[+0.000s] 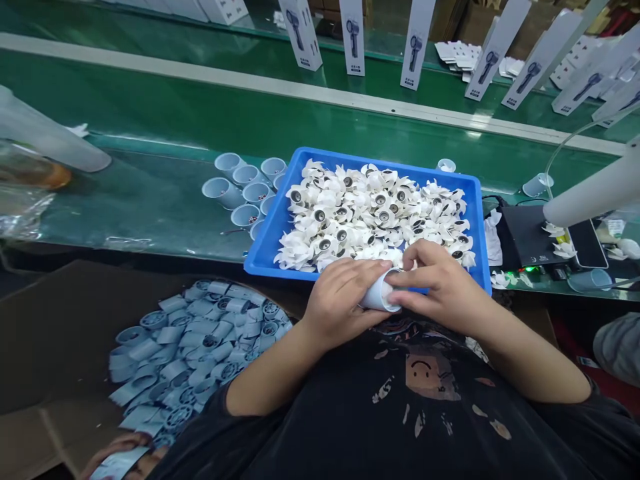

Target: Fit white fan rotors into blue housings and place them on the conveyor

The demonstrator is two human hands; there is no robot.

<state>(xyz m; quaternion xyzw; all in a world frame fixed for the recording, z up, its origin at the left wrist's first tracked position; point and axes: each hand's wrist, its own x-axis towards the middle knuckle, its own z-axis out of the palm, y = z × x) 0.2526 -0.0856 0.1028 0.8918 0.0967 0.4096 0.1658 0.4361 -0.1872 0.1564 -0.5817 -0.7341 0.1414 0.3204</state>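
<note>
My left hand is wrapped round a light blue plastic fan housing, a short open tube tilted towards my right hand. At its mouth my right hand is closed, thumb and fingertips reaching into the rim on a white fan blade, mostly hidden inside. Just beyond both hands lies a blue tray heaped with white fan blades that have dark round hubs. Several light blue housings stand upright left of the tray, some with small wires showing inside.
Below left, a large cardboard box holds many light blue housings. Another person's hand grips one there. A black device and a white pipe are at right. White printed boxes line the shelf above.
</note>
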